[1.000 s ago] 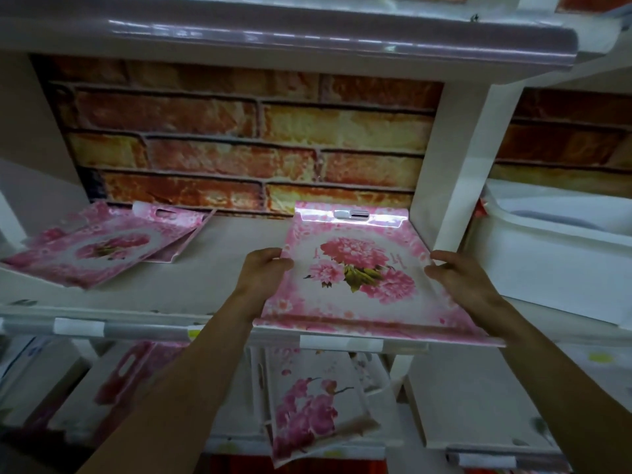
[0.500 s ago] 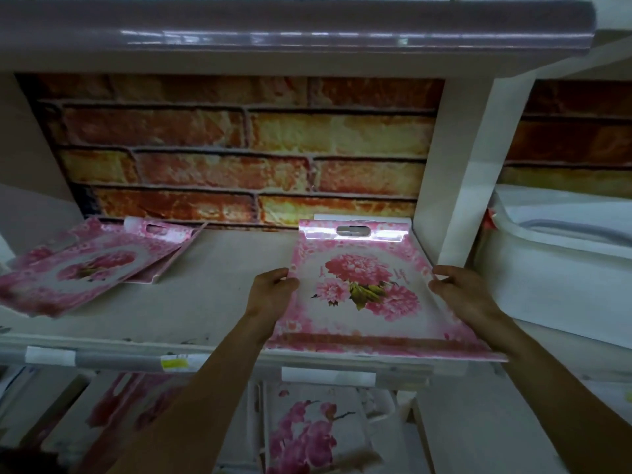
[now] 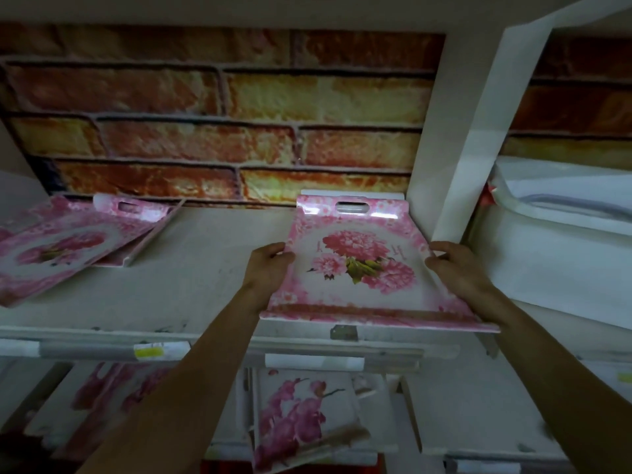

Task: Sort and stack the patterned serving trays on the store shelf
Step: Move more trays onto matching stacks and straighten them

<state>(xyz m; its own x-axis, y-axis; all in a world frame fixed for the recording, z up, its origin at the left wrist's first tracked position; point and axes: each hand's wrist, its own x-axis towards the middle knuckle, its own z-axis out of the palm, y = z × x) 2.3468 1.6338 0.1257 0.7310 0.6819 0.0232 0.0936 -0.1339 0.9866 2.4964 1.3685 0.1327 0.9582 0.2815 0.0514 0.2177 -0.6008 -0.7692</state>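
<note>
A pink tray with a peony print [image 3: 359,268] lies at the right end of the pale shelf [image 3: 205,289], its handle slot towards the brick back wall. My left hand [image 3: 268,265] grips its left rim and my right hand [image 3: 455,268] grips its right rim. The tray's front edge juts a little past the shelf front. A white edge of another tray shows behind its far end. At the shelf's left end lie two or three more pink floral trays [image 3: 65,244], overlapping and askew.
A white upright post [image 3: 455,148] stands just right of the held tray, with a white plastic tub [image 3: 554,254] beyond it. The lower shelf holds orchid-print trays [image 3: 301,415] and darker ones [image 3: 102,395] to the left. Price tags line the shelf front.
The tray has slid deeper onto the shelf towards the brick wall, with both hands still on its rims. My view has moved closer and tilted.
</note>
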